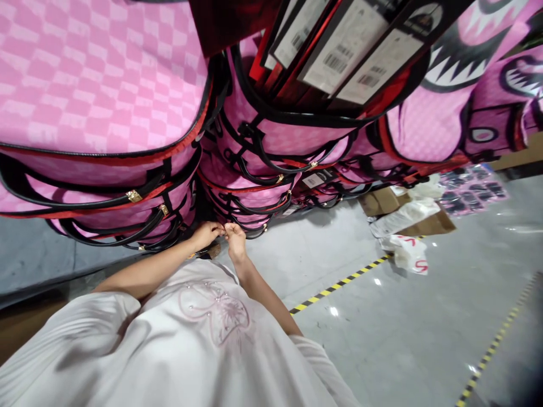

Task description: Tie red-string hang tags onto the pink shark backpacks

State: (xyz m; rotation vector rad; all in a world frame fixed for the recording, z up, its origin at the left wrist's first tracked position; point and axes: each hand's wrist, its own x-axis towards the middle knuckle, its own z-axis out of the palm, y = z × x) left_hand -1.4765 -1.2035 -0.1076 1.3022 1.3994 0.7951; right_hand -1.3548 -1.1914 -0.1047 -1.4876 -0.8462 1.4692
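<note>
My left hand (207, 234) and my right hand (235, 237) meet close to my chest, fingertips pinched together over something too small to make out. Both hands sit just under a stack of pink checkered bags (102, 113) with black straps and gold clasps. A second pile of pink bags (263, 152) stands right behind my fingers. My white top fills the lower part of the view.
Black hang tags with barcodes (343, 51) hang at the top. More pink bags with a shark-mouth print (466, 85) sit at the right. Cardboard and plastic wrapping (407, 226) lie on the grey floor, crossed by yellow-black tape (339, 282).
</note>
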